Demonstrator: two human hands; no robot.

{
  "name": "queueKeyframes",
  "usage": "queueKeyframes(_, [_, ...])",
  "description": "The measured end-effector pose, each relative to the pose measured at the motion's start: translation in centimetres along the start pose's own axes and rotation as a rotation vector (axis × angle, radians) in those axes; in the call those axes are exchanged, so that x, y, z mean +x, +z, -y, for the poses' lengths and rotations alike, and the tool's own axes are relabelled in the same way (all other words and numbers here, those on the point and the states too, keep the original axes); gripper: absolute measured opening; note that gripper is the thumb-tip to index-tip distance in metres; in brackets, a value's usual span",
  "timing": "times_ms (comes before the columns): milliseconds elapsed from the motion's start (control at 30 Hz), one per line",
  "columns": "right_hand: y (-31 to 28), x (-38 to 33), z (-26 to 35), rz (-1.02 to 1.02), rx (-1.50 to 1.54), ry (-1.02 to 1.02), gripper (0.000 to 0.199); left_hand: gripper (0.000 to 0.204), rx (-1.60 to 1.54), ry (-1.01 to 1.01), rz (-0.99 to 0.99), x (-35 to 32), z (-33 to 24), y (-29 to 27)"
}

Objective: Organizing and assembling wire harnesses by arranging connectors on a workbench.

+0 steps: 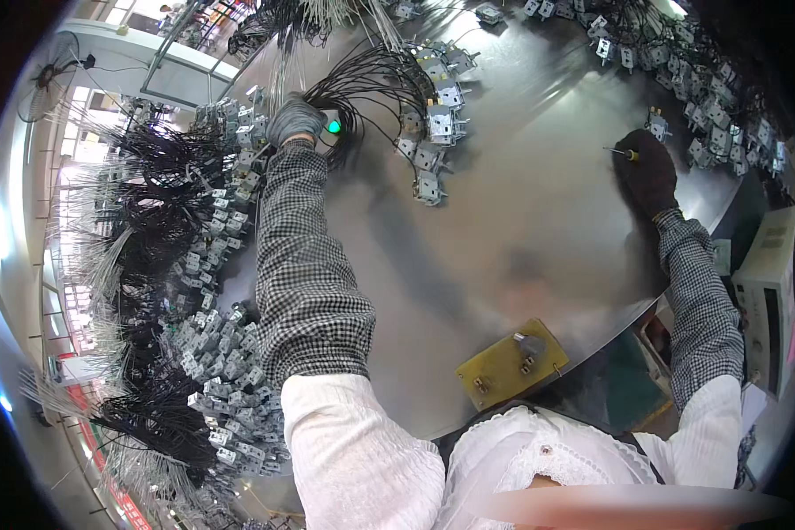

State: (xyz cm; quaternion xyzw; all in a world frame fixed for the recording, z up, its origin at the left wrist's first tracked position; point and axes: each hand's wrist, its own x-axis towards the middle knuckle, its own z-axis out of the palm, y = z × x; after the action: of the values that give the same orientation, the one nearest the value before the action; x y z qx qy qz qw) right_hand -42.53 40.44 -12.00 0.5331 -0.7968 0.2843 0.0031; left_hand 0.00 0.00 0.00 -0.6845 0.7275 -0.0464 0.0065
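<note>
My left hand (295, 121), in a grey glove, is stretched forward and closed at the gathered end of a bundle of black wires (362, 78). The wires fan out rightward to a cluster of small metal switch-like blocks (444, 124) lying on the table. Right beside that hand glows a small green light (334, 126); what it belongs to is partly hidden. My right hand (648, 174), in a dark glove, is closed around a screwdriver (629, 155), whose thin shaft points left. One loose metal block (657, 124) lies just beyond this hand.
Heaps of wired metal blocks (230, 389) line the table's left side, and more (715, 115) sit at the far right. A yellow fixture plate (512, 364) stands at the near edge of the metal table (521, 230). A pale boxy device (766, 296) is at right.
</note>
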Motion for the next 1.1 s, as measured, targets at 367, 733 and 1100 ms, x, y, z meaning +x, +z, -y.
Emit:
queueKeyframes(367, [-0.5, 0.2, 2.0, -0.019, 0.027, 0.070, 0.018, 0.029, 0.010, 0.233, -0.167, -12.2, 1.3, -0.7])
queueKeyframes(733, [-0.8, -0.5, 1.9, -0.060, 0.025, 0.028, 0.021, 0.031, -0.069, 0.272, -0.152, -31.3, 10.7, -4.4])
queueKeyframes(1100, [0.2, -6.1, 10.6, 0.220, 0.771, 0.034, 0.021, 0.046, -0.134, 0.495, -0.376, -29.9, 10.3, -4.9])
